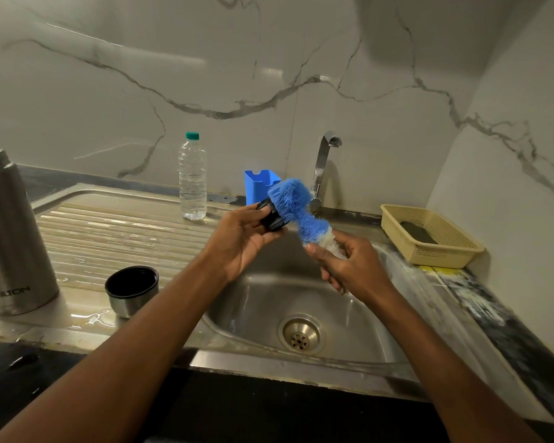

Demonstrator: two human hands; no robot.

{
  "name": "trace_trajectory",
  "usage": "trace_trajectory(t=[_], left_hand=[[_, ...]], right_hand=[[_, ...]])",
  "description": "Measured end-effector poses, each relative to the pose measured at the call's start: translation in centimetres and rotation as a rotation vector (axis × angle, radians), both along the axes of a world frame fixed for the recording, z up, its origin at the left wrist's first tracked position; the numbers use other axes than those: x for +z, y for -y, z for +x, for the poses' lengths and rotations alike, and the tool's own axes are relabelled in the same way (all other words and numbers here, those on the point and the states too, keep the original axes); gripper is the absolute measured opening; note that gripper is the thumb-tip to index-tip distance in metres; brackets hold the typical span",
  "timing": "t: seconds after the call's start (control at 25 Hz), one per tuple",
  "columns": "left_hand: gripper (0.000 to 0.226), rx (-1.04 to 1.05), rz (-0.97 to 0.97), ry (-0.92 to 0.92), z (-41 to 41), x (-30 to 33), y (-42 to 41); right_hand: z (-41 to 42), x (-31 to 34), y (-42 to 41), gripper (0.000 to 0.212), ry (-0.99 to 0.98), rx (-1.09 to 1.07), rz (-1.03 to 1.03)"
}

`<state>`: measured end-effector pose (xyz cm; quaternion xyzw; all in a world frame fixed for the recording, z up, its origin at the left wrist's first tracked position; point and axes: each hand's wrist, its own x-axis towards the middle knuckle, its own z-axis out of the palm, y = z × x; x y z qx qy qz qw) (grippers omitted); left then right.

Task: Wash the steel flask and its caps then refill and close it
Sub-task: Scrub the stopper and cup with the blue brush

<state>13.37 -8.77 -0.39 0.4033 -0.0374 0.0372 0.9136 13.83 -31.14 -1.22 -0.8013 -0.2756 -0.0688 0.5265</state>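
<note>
The steel flask (8,231) stands upright and uncapped at the far left of the wet drainboard. Its steel outer cap (131,290) sits mouth-up beside it. Over the sink basin (301,311), my left hand (240,241) grips the black inner cap (271,215). My right hand (349,260) holds the handle of a blue and white bottle brush (296,207), whose bristles press against the cap.
A clear plastic water bottle (192,180) with a green lid stands at the back of the drainboard. A blue holder (258,185) and the tap (323,164) are behind the basin. A yellow basket (429,235) with a dark scrub pad sits on the right.
</note>
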Motion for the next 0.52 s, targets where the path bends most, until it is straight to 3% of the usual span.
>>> trace_trajectory(t=[0.16,0.52], left_hand=[[0.05,0.014,0.1,0.013,-0.04,-0.15,0.2],[0.048,0.028,0.042,0.087,-0.06,0.01,0.02]], right_hand=[[0.03,-0.06,-0.2,0.013,-0.005,-0.035,-0.017],[-0.21,0.01,-0.21,0.016,-0.028,0.015,0.009]])
